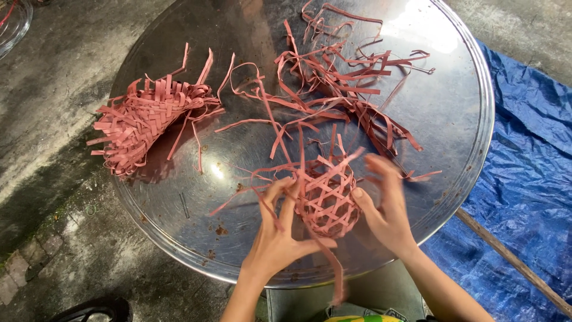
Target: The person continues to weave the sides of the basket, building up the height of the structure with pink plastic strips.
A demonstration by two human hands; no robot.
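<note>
The small woven ball of pink strips sits between both hands over the near edge of the round metal tray. Its lattice is open and its strip ends stick out unsecured, so a loose hold or a tug on one strip could likely unravel it or let it roll off the rim. The left hand cups it from the left, fingers spread and pinching a strip. The right hand presses its right side, fingers half-curled. A flat woven piece and a heap of loose strips lie farther back.
</note>
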